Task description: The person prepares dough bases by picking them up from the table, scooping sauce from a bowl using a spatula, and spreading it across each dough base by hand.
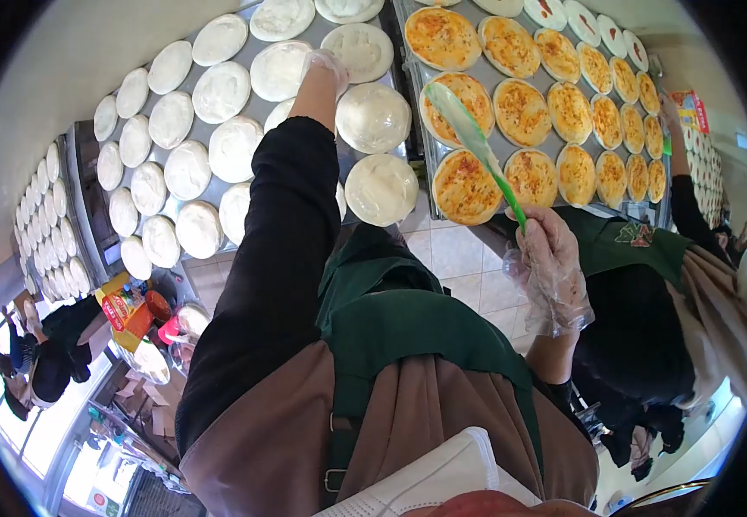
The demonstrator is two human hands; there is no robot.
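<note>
My left hand (pixel 328 65), in a clear plastic glove, reaches far forward over a tray of pale dough rounds. It is at the edge of one white-coated dough round (pixel 279 71), with another dough round (pixel 357 52) just to its right. The fingers of that hand are hidden, so their pose does not show. My right hand (pixel 551 269), also gloved, is closed around the green handle of a spatula (pixel 477 142). The spatula's pale blade is smeared white and points up and left, above rounds topped with an orange spread (pixel 462 107).
A tray (pixel 257 102) of white rounds fills the left, and a second tray (pixel 503 142) the right, with a narrow gap between them. A co-worker in a green apron (pixel 628 250) stands close on my right. Boxes and tubs (pixel 136 310) are at lower left.
</note>
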